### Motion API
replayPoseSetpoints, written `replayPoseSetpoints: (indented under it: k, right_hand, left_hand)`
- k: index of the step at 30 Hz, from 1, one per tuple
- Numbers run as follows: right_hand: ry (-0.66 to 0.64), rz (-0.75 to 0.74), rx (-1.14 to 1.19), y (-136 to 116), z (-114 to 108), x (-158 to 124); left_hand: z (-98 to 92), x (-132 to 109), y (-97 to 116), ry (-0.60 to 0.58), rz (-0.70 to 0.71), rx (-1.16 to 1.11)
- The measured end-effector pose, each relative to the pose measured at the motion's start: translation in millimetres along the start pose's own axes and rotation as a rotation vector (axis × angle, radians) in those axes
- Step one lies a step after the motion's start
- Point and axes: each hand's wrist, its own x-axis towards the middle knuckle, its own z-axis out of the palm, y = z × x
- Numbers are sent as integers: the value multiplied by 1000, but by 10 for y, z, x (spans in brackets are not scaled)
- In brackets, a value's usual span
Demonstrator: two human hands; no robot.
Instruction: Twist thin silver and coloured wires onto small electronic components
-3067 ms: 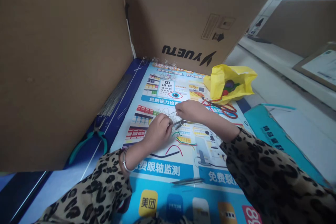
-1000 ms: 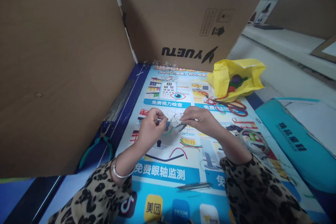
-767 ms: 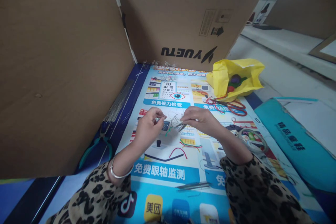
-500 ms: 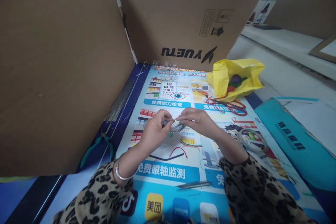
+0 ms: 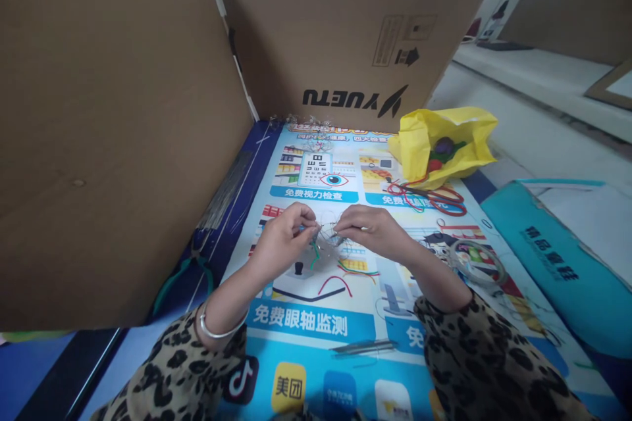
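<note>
1. moved since the frame half a second earlier: left hand (image 5: 284, 233) and right hand (image 5: 376, 229) have drawn slightly apart, and more of the green thread (image 5: 315, 255) shows beneath the left fingertips.
2. pliers, teal handles (image 5: 209, 273), far left; lying near a bundle of straight wires (image 5: 223, 196). unheld.
3. left grip: thumb and finger pinched together at the left edge of the wire piece (image 5: 326, 230). green thread hanging just below, limp; likely soft and very light, apt to slip away unless nipped near its upper end.
4. wire piece: held between the two hands, over the poster-covered surface (image 5: 316, 286). thin loops, partly hidden by fingers. judged feather-light, springy, easily bent out of shape; best taken by fingertips at its outer edges or a twisted joint, lightly, not across the middle of a loop.
5. loose coloured threads (image 5: 359, 270), below and between the hands; dark slim metal pieces (image 5: 364, 346) nearer the wearer.
6. right grip: fingertips brought together at the wire piece's right edge, apparently pinching it. small grey metal shape just under them, too small to name.
7. scissors, red handles (image 5: 448, 200), beside the yellow bag (image 5: 412, 145).
8. clear coil (image 5: 498, 270), right of the right forearm; teal box (image 5: 557, 276), far right.
</note>
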Motion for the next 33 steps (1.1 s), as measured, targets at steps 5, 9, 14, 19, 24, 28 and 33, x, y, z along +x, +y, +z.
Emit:
replayPoseSetpoints:
  k: [5,9,14,19,24,28,33]
  right_hand:
    - [4,-28,-29,4,-51,-19]
    - [29,-101,-143,-15,-112,-47]
    - [48,-149,-240,-99,-189,-75]
    - [30,-174,-308,-170,-215,-69]
    - [45,-208,-340,-172,-233,-71]
    - [48,-211,-333,-160,-270,-85]
    - [65,-216,-385,-208,-322,-76]
  left_hand:
    - [-124,30,47,-12,-53,-30]
    - [-233,49,20,-43,-28,-29]
    - [-329,49,6,-86,21,-64]
    - [-350,48,18,-178,67,-148]
    - [-353,49,31,-193,182,-133]
    - [-348,60,29,-188,192,-198]
    - [-356,66,-43,-219,182,-373]
